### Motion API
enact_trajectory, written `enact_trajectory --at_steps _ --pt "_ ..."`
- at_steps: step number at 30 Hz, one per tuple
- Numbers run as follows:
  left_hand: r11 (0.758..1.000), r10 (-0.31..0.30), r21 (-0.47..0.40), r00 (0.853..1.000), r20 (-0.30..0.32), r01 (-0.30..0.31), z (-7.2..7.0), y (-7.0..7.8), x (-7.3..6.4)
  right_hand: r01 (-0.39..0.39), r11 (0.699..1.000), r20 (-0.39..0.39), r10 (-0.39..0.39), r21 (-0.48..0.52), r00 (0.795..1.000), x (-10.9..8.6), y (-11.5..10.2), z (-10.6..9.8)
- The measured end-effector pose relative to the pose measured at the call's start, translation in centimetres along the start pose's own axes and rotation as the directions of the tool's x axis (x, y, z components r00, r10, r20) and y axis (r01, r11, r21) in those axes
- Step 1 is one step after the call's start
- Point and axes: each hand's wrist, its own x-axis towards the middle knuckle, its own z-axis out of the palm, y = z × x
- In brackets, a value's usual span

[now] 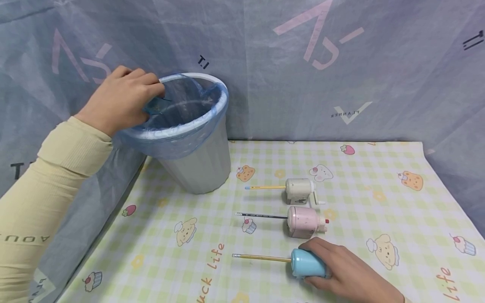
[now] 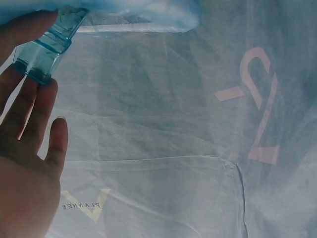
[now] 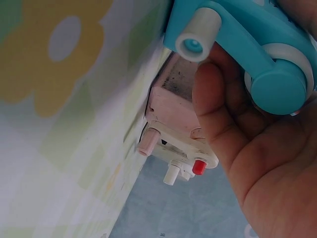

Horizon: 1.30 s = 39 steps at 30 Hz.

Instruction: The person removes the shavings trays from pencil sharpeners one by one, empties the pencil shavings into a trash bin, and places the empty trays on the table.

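Observation:
My left hand (image 1: 130,99) is over the rim of a grey bin (image 1: 204,164) lined with a blue bag. It pinches a see-through teal plastic shavings drawer (image 2: 47,49) between thumb and fingers; whether anything is inside cannot be made out. My right hand (image 1: 346,271) grips a blue crank pencil sharpener (image 1: 308,264) on the table, and a yellow pencil (image 1: 265,257) sticks out of its left side. The crank (image 3: 242,39) shows in the right wrist view. Just behind stands a pink sharpener (image 1: 302,222) with a black pencil (image 1: 261,216) in it.
Farther back, a cream sharpener (image 1: 298,190) holds another yellow pencil (image 1: 265,187). A checked cloth (image 1: 356,210) with cartoon prints covers the table. Grey-blue fabric (image 1: 257,92) hangs behind and to the left, close to the bin.

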Motion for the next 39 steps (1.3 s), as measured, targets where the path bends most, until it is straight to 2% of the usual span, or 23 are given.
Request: enact_trajectory --at_steps 8,17,23,31,39 --pt "0.999 0.037 0.007 0.999 -0.004 -0.037 0.08 0.04 0.2 0.023 1.0 -0.023 -0.023 -0.019 0.999 -0.17 0.03 0.06" --pt "0.994 0.085 0.07 0.996 0.009 -0.086 0.06 0.17 0.4 0.053 0.998 -0.059 -0.056 -0.044 0.997 -0.26 -0.03 0.15" --pt "0.988 0.115 0.103 0.993 0.038 -0.118 0.08 0.37 0.52 0.027 0.999 -0.037 -0.028 -0.032 0.999 -0.15 0.04 0.09" --pt "0.978 0.176 0.108 0.984 0.009 -0.176 0.27 0.6 0.63 0.022 1.0 -0.028 -0.023 -0.02 0.999 -0.13 0.09 0.09" --pt "0.975 0.203 0.09 0.979 0.022 -0.205 0.33 0.64 0.66 0.009 1.0 -0.017 -0.009 -0.011 1.0 -0.06 0.1 0.09"
